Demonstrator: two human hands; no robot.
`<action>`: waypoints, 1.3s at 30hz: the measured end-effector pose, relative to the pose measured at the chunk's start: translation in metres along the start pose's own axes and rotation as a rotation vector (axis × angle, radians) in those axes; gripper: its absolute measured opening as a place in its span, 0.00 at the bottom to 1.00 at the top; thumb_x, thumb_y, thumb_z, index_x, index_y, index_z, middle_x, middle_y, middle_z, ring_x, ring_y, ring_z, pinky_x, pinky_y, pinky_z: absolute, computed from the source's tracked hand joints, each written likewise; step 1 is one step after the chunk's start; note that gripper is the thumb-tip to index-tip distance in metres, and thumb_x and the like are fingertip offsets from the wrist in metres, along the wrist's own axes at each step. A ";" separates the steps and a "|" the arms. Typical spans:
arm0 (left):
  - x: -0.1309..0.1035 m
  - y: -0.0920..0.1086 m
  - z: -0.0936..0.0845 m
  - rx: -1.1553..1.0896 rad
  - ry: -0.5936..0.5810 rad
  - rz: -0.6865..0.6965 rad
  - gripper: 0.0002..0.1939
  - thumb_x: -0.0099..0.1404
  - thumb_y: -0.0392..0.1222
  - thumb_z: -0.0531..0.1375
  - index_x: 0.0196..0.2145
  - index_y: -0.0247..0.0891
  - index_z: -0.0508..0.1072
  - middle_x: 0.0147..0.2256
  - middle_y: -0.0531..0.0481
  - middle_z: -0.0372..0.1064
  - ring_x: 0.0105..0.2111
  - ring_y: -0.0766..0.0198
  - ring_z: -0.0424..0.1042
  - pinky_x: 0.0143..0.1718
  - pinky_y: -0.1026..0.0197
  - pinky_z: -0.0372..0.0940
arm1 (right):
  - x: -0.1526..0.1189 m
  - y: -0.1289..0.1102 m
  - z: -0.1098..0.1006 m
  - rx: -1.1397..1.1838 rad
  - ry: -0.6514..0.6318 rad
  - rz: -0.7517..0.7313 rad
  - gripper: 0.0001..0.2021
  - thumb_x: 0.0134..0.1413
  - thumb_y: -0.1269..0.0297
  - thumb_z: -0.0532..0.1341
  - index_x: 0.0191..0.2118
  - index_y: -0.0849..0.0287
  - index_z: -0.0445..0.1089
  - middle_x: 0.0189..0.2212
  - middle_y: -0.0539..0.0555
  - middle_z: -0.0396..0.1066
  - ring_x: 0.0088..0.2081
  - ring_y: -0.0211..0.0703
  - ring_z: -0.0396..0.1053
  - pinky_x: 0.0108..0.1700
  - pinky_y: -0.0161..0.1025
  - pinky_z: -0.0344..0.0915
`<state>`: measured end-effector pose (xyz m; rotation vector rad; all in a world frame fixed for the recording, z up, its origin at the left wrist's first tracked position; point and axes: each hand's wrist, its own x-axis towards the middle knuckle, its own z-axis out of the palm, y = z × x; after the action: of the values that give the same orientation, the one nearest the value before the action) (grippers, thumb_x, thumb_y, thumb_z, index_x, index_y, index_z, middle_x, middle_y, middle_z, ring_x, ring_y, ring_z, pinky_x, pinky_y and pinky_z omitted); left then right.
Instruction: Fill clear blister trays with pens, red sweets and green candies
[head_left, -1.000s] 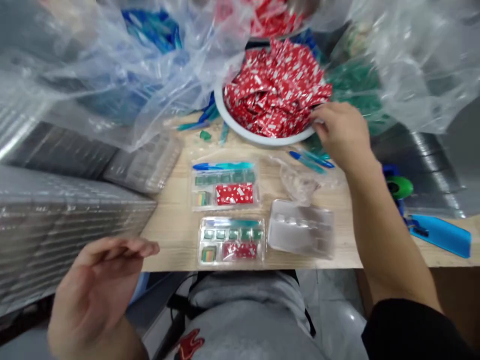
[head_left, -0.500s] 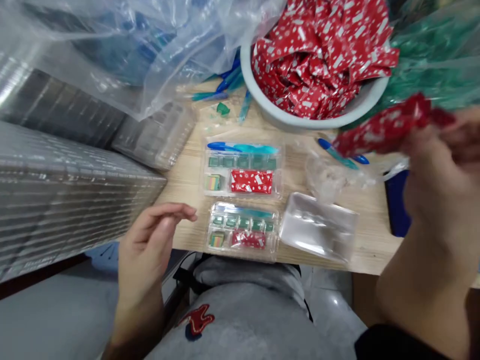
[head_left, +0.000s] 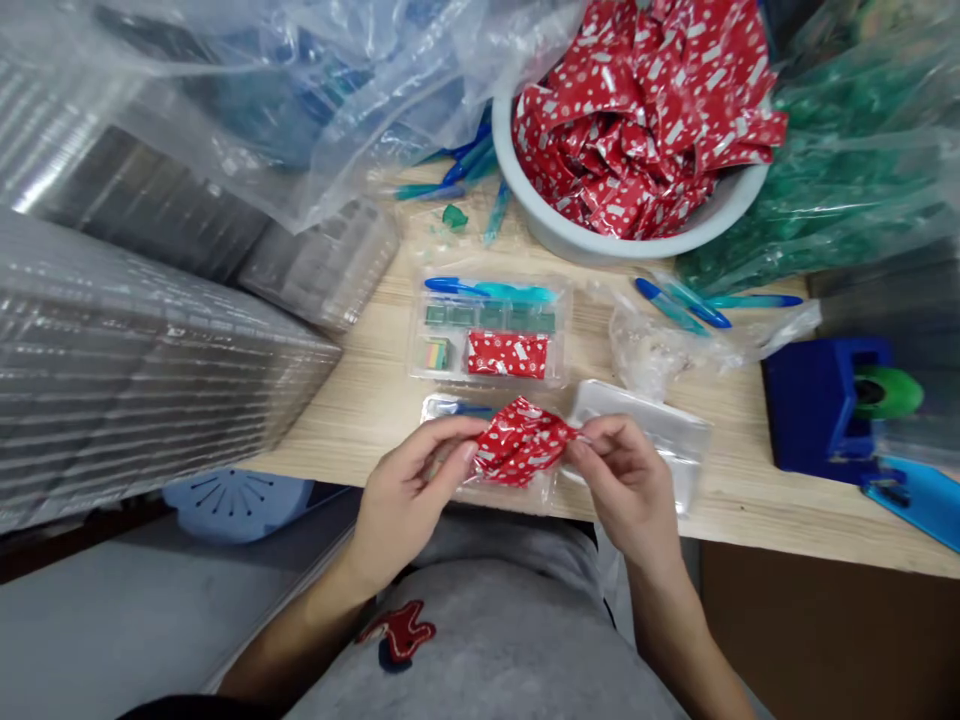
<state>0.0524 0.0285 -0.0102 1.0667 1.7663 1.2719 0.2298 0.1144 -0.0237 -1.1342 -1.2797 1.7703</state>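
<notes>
Between my hands is a red packet with white print (head_left: 521, 445), stretched out over the nearer clear plastic tray (head_left: 433, 405). My left hand (head_left: 412, 490) pinches its left end, and my right hand (head_left: 626, 480) pinches the right end. The packet and fingers hide most of that tray; a blue pen tip shows at its top. Just beyond lies another clear tray (head_left: 415, 365) holding a blue pen (head_left: 487, 290), green square pieces (head_left: 491, 317), a small striped block (head_left: 436, 353) and a flat red packet (head_left: 508, 355).
A white tub (head_left: 559, 235) heaped with red packets stands at the back. Stacked clear trays (head_left: 150, 370) rise at the left. At the right are a blue tape dispenser (head_left: 810, 410), loose pens (head_left: 682, 305), a crumpled clear bag (head_left: 649, 345) and a clear plastic box (head_left: 682, 430).
My right hand has brought the red packet from the far right to the nearer tray. My left hand has moved right and now grips the packet's other end.
</notes>
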 end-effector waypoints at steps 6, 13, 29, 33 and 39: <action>-0.010 -0.013 -0.015 0.397 -0.304 0.343 0.11 0.69 0.30 0.55 0.43 0.40 0.73 0.36 0.53 0.75 0.36 0.65 0.70 0.39 0.61 0.65 | -0.003 0.002 -0.026 0.145 0.284 -0.051 0.12 0.46 0.59 0.74 0.32 0.54 0.72 0.24 0.44 0.71 0.26 0.32 0.67 0.31 0.28 0.66; -0.015 -0.024 -0.002 0.717 -0.330 0.508 0.11 0.69 0.30 0.52 0.44 0.35 0.72 0.37 0.48 0.73 0.37 0.59 0.66 0.39 0.56 0.61 | -0.003 -0.004 -0.033 0.157 0.362 -0.089 0.13 0.41 0.60 0.76 0.30 0.55 0.72 0.24 0.45 0.70 0.26 0.33 0.66 0.31 0.29 0.67; -0.027 -0.040 0.018 0.842 -0.112 0.670 0.09 0.69 0.42 0.58 0.42 0.37 0.75 0.45 0.42 0.73 0.45 0.53 0.69 0.48 0.50 0.65 | 0.042 -0.031 -0.036 0.049 0.360 -0.220 0.12 0.40 0.63 0.74 0.29 0.56 0.71 0.23 0.46 0.72 0.24 0.35 0.69 0.28 0.33 0.70; -0.028 -0.039 0.019 0.776 -0.125 0.686 0.13 0.71 0.46 0.54 0.42 0.37 0.74 0.45 0.41 0.74 0.45 0.53 0.71 0.48 0.49 0.67 | 0.113 -0.066 -0.051 0.009 0.387 -0.405 0.12 0.36 0.66 0.72 0.27 0.54 0.68 0.20 0.46 0.70 0.21 0.38 0.68 0.27 0.36 0.70; -0.021 -0.028 0.005 0.256 -0.120 0.405 0.14 0.72 0.46 0.53 0.50 0.42 0.73 0.51 0.41 0.72 0.52 0.56 0.71 0.52 0.52 0.69 | 0.127 -0.083 -0.012 -0.297 0.477 -0.622 0.17 0.49 0.68 0.68 0.46 0.51 0.70 0.55 0.55 0.68 0.57 0.49 0.66 0.64 0.55 0.56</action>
<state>0.0592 0.0068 -0.0371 1.6777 1.7067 1.1985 0.1922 0.2553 0.0209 -1.0696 -1.4123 0.8190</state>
